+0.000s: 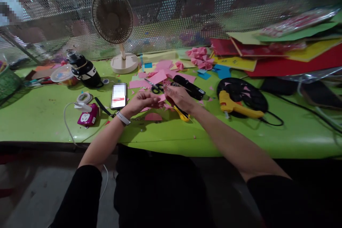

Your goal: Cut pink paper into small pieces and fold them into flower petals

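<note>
My left hand [143, 100] is curled, fingers closed on a small piece of pink paper [161, 97] above the green table [42, 114]. My right hand [178, 97] meets it from the right, fingers pinched on the same pink piece. Yellow-handled scissors [182, 114] lie under my right wrist. A pink half-round cutout [153, 117] lies just below my hands. Black-handled scissors [155, 87] rest on pink sheets [158, 77] behind my hands.
A phone [119, 95] lies left of my hands, beside a pink power plug [87, 118] and tape roll [83, 97]. A yellow glue gun [235, 107] rests on a black disc [245, 94] to the right. A desk fan [113, 21], black bottle [84, 70], folded pink paper flowers [201, 57] and coloured card stacks [288, 53] stand behind.
</note>
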Action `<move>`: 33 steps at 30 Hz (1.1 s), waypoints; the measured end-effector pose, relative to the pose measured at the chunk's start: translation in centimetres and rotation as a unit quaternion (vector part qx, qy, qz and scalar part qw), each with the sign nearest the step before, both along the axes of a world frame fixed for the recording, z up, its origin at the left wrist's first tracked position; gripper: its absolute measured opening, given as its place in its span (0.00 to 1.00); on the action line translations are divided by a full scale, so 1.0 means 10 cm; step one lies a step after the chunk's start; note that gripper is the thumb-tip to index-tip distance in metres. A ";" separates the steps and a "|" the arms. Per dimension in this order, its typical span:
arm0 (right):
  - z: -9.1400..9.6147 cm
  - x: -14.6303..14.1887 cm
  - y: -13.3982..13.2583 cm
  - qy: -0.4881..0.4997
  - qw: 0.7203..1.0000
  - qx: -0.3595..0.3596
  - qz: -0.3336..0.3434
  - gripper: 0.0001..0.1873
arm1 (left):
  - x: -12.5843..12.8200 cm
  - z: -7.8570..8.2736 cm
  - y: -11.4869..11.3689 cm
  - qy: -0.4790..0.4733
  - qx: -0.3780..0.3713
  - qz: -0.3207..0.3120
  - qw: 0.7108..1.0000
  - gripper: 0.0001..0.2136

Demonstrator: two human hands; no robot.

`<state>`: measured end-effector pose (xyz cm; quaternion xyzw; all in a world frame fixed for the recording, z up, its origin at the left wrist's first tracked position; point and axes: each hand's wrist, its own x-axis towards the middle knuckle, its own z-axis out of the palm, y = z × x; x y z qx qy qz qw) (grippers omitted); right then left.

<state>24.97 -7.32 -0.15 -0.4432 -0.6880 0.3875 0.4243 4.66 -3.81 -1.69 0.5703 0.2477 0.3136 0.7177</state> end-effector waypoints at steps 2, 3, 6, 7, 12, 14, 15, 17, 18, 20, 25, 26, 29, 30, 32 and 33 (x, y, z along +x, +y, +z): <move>0.03 -0.01 -0.02 -0.001 0.999 -0.021 0.049 0.32 | -0.01 0.01 0.00 0.012 -0.027 -0.026 0.999 0.14; 0.03 -0.02 -0.03 0.002 0.998 -0.020 0.061 0.32 | -0.02 0.02 0.00 0.015 -0.035 -0.032 0.999 0.14; 0.01 -0.04 -0.03 0.001 0.997 -0.021 0.079 0.29 | -0.03 0.02 0.01 0.017 -0.046 -0.044 0.998 0.14; 0.00 -0.05 -0.02 0.001 0.996 -0.022 0.082 0.27 | -0.04 0.02 0.02 0.018 -0.048 -0.047 0.998 0.14; -0.06 -0.05 0.01 -0.033 0.995 0.032 0.087 0.24 | -0.05 0.02 0.04 0.033 -0.067 -0.052 0.996 0.15; -0.06 -0.05 0.00 -0.049 0.994 0.046 0.090 0.23 | -0.05 0.03 0.03 0.065 -0.059 -0.058 0.994 0.17; -0.06 -0.06 0.00 -0.055 0.993 0.053 0.093 0.23 | -0.05 0.03 0.03 0.082 -0.052 -0.063 0.993 0.17; -0.05 -0.07 -0.02 -0.067 0.991 0.067 0.097 0.24 | -0.06 0.05 0.02 0.105 -0.039 -0.069 0.991 0.17; -0.05 -0.07 -0.03 -0.072 0.990 0.073 0.095 0.24 | -0.06 0.06 0.01 0.108 -0.033 -0.071 0.991 0.18; -0.04 -0.08 -0.04 -0.074 0.990 0.079 0.086 0.24 | -0.07 0.09 0.01 0.102 -0.018 -0.079 0.991 0.18; -0.03 -0.08 -0.06 -0.066 0.990 0.092 0.085 0.24 | -0.07 0.15 -0.01 0.100 0.018 -0.083 0.991 0.16; -0.02 -0.07 -0.06 -0.064 0.990 0.096 0.085 0.25 | -0.07 0.15 -0.01 0.104 0.018 -0.083 0.991 0.16; 0.02 -0.05 -0.05 -0.065 0.989 0.110 0.069 0.26 | -0.05 0.14 -0.03 0.110 0.019 -0.084 0.990 0.15; 0.03 -0.04 -0.05 -0.068 0.989 0.115 0.064 0.26 | -0.05 0.13 -0.04 0.108 0.022 -0.085 0.990 0.15; 0.05 -0.03 -0.04 -0.069 0.988 0.122 0.057 0.26 | -0.04 0.13 -0.05 0.097 0.030 -0.081 0.991 0.15; 0.05 -0.02 -0.04 -0.068 0.988 0.123 0.058 0.26 | -0.03 0.13 -0.06 0.093 0.033 -0.077 0.992 0.15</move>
